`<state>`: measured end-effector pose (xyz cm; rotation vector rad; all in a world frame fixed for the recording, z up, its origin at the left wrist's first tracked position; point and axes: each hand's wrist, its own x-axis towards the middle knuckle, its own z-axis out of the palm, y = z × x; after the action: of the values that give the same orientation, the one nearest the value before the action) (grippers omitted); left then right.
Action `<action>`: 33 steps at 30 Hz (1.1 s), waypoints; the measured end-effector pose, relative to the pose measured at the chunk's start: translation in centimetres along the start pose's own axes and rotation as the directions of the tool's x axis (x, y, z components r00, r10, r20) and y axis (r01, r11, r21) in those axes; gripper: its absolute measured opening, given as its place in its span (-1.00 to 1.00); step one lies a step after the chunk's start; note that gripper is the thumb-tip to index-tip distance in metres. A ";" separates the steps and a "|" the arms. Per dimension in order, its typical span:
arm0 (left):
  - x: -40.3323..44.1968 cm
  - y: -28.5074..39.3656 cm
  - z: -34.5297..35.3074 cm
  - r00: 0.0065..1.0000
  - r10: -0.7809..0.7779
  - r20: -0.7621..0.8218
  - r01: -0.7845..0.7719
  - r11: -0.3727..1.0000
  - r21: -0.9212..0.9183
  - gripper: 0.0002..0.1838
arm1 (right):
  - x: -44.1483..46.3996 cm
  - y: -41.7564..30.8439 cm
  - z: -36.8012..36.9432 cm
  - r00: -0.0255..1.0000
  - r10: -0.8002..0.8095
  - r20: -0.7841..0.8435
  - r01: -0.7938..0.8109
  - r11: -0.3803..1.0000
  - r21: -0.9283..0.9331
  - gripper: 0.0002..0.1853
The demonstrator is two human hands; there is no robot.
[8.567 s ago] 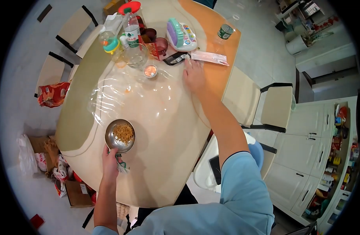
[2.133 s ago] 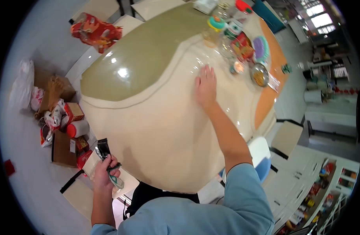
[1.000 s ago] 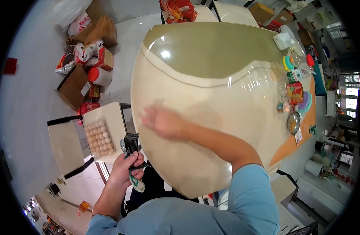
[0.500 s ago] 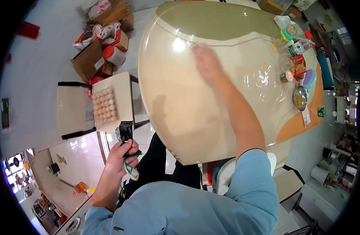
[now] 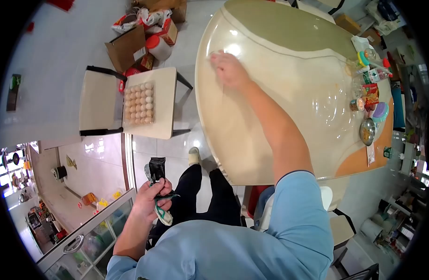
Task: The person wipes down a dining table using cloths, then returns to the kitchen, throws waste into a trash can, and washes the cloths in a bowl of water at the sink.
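My left hand is closed round a black packet and a crumpled white and green wrapper, held in front of my body beside the table. My right hand rests on the table near its rounded left edge, fingers curled and pressed together. What lies under its fingertips is too small to make out. At the table's far right stand a metal bowl with noodles, a small open tub, a red packet and a plastic bottle.
A chair left of the table carries a tray of eggs. Behind it are cardboard boxes and a red-lidded jar. A glass-paned door is at the lower left. A white seat stands under the table's near edge.
The view has turned left. My right hand has swept over the table to its left edge. Earlier, my left hand was at the bowl; now the bowl stands far right and that hand holds the packet.
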<state>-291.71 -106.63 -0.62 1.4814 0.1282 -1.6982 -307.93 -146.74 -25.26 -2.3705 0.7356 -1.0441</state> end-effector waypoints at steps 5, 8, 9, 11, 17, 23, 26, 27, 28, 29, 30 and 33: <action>1.0 -0.4 -1.6 0.998 -0.039 0.040 0.042 0.998 -0.057 -0.82 | -5.6 -8.9 -1.1 0.954 -0.142 0.263 0.097 0.979 0.178 -0.54; 1.5 -0.7 -2.0 0.996 -0.062 0.062 0.065 0.997 -0.047 -0.79 | -11.4 -13.6 -3.1 0.910 -0.249 0.330 0.186 0.960 0.210 -0.51; 1.5 -0.8 -1.8 0.995 -0.071 0.072 0.073 0.997 -0.029 -0.79 | -13.7 -15.0 -4.1 0.898 -0.274 0.344 0.199 0.951 0.237 -0.50; 1.4 -0.8 -1.0 0.995 -0.078 0.067 0.075 0.996 0.053 -0.79 | -17.8 -18.1 -6.9 0.894 -0.192 0.406 0.095 0.964 0.247 -0.51; 1.3 -0.7 1.2 0.986 -0.104 0.127 0.085 0.985 0.148 -0.79 | -27.2 -18.3 -13.4 0.933 0.326 0.150 -0.311 0.944 -0.113 -0.54; 0.5 -0.1 0.5 0.984 -0.086 0.156 0.066 0.989 0.131 -0.80 | -32.4 -14.2 -19.3 0.796 0.550 -0.252 -0.604 0.696 -0.388 -0.46; -0.3 0.2 0.2 0.989 -0.053 0.138 0.038 0.994 0.107 -0.80 | -30.0 -20.0 -11.6 0.815 0.505 -0.285 -0.579 0.684 -0.444 -0.35; -0.4 0.3 -0.1 0.989 -0.055 0.137 0.041 0.994 0.101 -0.80 | -28.8 -22.2 -8.9 0.813 0.499 -0.302 -0.583 0.707 -0.400 -0.31; -0.6 0.4 -0.6 0.986 -0.055 0.160 0.042 0.996 0.082 -0.80 | -27.1 -24.9 -7.0 0.820 0.483 -0.307 -0.570 0.738 -0.362 -0.26; -0.8 0.5 -1.0 0.981 -0.048 0.186 0.037 0.997 0.063 -0.81 | -25.1 -27.5 -6.0 0.791 0.534 -0.300 -0.611 0.725 -0.318 -0.22; -1.1 0.7 -1.2 0.980 -0.044 0.193 0.033 0.998 0.059 -0.80 | -23.3 -29.0 -5.3 0.763 0.578 -0.291 -0.645 0.713 -0.275 -0.17; -2.0 0.9 -2.1 0.981 -0.018 0.194 0.013 1.000 0.027 -0.80 | -22.2 -30.3 -3.7 0.742 0.614 -0.269 -0.670 0.683 -0.290 -0.11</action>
<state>-289.71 -104.96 0.86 1.3278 0.0128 -1.8523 -314.66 -110.51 -17.07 -2.0184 1.8117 -0.8071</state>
